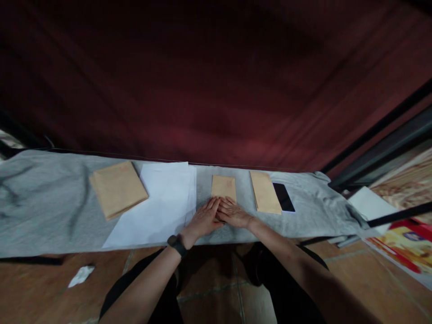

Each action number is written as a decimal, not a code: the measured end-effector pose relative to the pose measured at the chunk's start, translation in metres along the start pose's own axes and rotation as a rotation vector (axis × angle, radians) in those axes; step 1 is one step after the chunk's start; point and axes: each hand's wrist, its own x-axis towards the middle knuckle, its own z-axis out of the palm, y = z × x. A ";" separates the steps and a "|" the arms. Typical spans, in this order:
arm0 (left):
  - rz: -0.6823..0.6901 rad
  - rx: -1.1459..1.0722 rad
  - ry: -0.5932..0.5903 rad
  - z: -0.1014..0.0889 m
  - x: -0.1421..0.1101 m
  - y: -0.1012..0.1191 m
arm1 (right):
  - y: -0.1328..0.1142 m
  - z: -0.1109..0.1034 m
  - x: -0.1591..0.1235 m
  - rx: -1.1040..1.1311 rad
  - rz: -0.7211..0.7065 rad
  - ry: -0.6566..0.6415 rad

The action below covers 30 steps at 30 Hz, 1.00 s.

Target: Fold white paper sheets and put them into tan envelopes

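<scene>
A small brown paper envelope (pixel 223 184) lies on the grey cloth in the middle, its near half covered by my hands. My left hand (pixel 205 217) rests flat on it, fingers stretched out and meeting those of the other hand. From the right, my right hand (pixel 234 213) also presses flat on the envelope, fingers extended. To the right lies a pair or small stack of brown envelopes (pixel 265 191), touching a dark phone (pixel 284 197). On the left, a stack of larger brown envelopes (pixel 119 188) partly overlaps white paper sheets (pixel 162 202).
The long, narrow surface is covered with grey cloth (pixel 43 202). Behind it hangs a dark red fabric (pixel 209 99). Dark metal bars (pixel 378 126) stand at the right, near a colourful printed box (pixel 408 245). A crumpled white scrap (pixel 81 276) lies on the tiled floor.
</scene>
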 end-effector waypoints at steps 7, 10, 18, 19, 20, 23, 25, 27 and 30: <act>-0.030 0.023 -0.130 -0.013 0.007 -0.004 | -0.020 -0.007 -0.026 0.167 -0.026 -0.064; 0.012 0.044 -0.134 -0.016 0.010 -0.003 | -0.024 -0.005 -0.034 0.185 -0.025 -0.052; 0.080 0.076 -0.079 -0.015 0.017 0.002 | -0.017 0.000 -0.032 0.221 0.085 0.011; 0.078 0.071 -0.077 -0.015 0.018 0.002 | -0.017 0.000 -0.031 0.224 0.108 -0.001; 0.079 0.067 -0.077 -0.015 0.018 0.002 | -0.017 0.000 -0.030 0.229 0.130 -0.006; 0.089 0.065 -0.077 -0.016 0.018 0.001 | -0.017 0.001 -0.030 0.238 0.148 -0.009; 0.089 0.074 -0.075 -0.017 0.018 0.000 | -0.016 0.001 -0.030 0.230 0.122 0.000; 0.084 0.084 -0.074 -0.017 0.018 0.000 | -0.014 0.002 -0.029 0.219 0.085 0.011; 0.066 0.103 -0.092 -0.018 0.019 0.000 | -0.008 0.005 -0.029 0.214 0.051 0.034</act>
